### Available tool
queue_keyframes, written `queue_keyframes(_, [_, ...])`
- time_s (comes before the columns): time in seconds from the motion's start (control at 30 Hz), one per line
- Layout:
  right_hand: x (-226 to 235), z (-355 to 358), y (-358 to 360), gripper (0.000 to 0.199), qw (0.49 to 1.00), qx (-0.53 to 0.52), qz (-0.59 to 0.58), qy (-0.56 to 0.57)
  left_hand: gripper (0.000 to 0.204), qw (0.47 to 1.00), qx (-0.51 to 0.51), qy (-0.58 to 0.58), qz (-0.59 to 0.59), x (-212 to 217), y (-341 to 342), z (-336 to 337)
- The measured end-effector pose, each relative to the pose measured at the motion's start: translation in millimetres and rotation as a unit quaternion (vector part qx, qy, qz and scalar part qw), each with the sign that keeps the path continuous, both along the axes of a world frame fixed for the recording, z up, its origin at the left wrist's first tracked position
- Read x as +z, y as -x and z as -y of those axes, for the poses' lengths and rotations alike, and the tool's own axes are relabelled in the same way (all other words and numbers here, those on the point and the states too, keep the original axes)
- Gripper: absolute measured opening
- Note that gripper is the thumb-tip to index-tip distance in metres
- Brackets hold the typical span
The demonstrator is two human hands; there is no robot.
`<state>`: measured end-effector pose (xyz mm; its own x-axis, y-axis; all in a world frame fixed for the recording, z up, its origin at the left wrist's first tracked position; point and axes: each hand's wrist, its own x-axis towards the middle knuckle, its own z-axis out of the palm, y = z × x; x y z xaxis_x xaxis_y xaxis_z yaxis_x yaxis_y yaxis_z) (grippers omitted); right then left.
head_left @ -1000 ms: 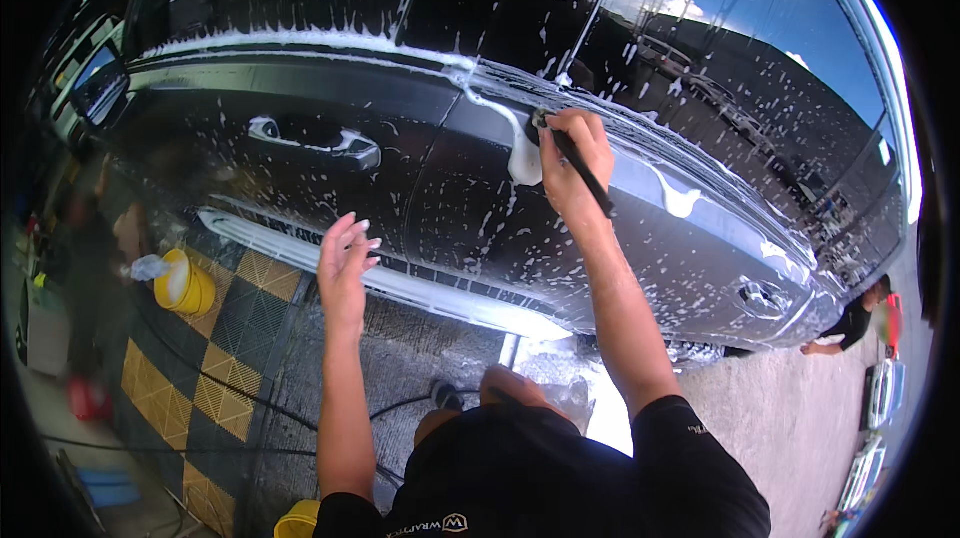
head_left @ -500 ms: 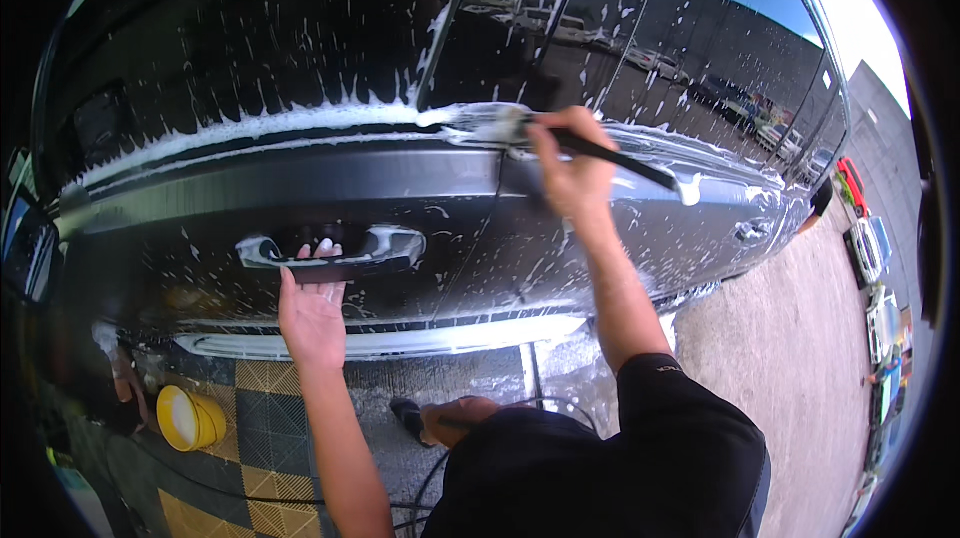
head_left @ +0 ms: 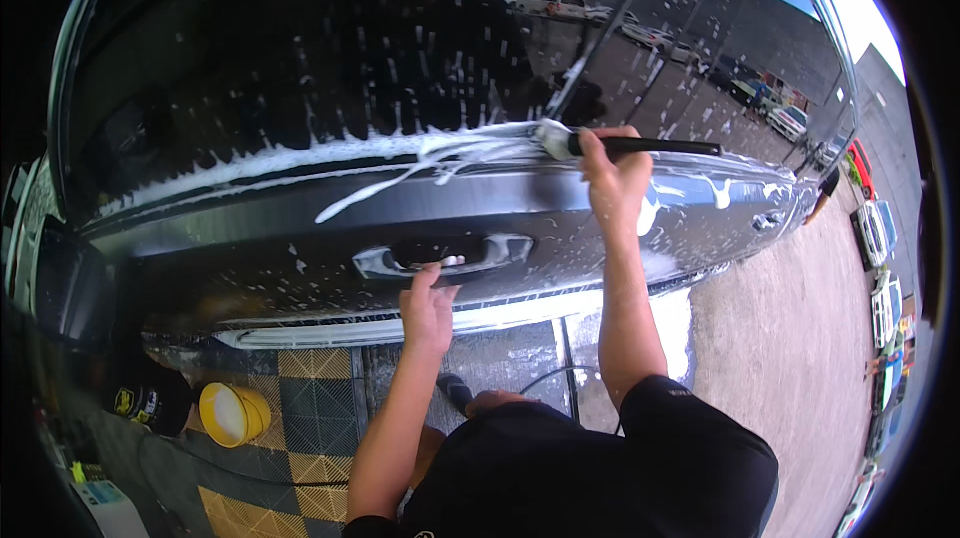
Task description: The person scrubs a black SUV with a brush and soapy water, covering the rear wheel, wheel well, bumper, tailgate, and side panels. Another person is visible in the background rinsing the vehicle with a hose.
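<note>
In my right hand (head_left: pixel 617 173) is a soft detailing brush (head_left: pixel 640 145) with a black handle. Its foam-covered bristles press on the dark trim strip (head_left: pixel 400 160) under the side window of a dark grey car (head_left: pixel 300 208). The brush handle points right, almost level. My left hand (head_left: pixel 430 310) is at the door handle (head_left: pixel 492 253) below. Its fingers are hooked behind the grip and white fingertips show in the gap. Thick white foam lines the trim, and a long streak runs down onto the door panel.
A yellow bucket (head_left: pixel 235 414) with white suds stands on black and tan floor tiles (head_left: pixel 322 416) at lower left, beside a person in dark clothing (head_left: pixel 150 393). A dark hose (head_left: pixel 560 373) lies on the wet ground. Another person's arm (head_left: pixel 828 193) shows at the car's right end.
My view has shifted left. The brush has slid left along the trim, its handle turning from slanted to nearly level. A foam streak now lies on the door. My left hand stays at the handle.
</note>
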<state>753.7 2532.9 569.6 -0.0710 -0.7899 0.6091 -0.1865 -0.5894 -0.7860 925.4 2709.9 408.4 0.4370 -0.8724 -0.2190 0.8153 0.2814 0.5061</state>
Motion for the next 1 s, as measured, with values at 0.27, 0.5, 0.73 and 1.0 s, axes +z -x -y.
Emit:
queue_keyframes(0.27, [14.0, -73.7, -169.0, 0.019, 0.991, 0.072, -0.084, 0.078, 0.013, 0.994, -0.096, 0.031, -0.033, -13.2, -8.8, 1.5])
queue_keyframes(0.5, [-0.1, -42.5, -107.9, 0.017, 0.998, -0.066, -0.018, 0.016, 0.015, 0.989, -0.137, -0.002, -0.050, -33.0, -6.7, 1.9])
queue_keyframes(0.73, [35.9, -154.9, -289.1, 0.016, 0.959, 0.267, -0.059, 0.071, 0.022, 0.986, -0.148, -0.047, 0.055, -67.1, -19.7, 26.0])
queue_keyframes(1.0, [-104.3, -102.2, 9.4, 0.012, 0.983, -0.114, -0.130, -0.056, 0.012, 0.994, -0.113, 0.004, -0.015, -17.0, -9.5, 2.9])
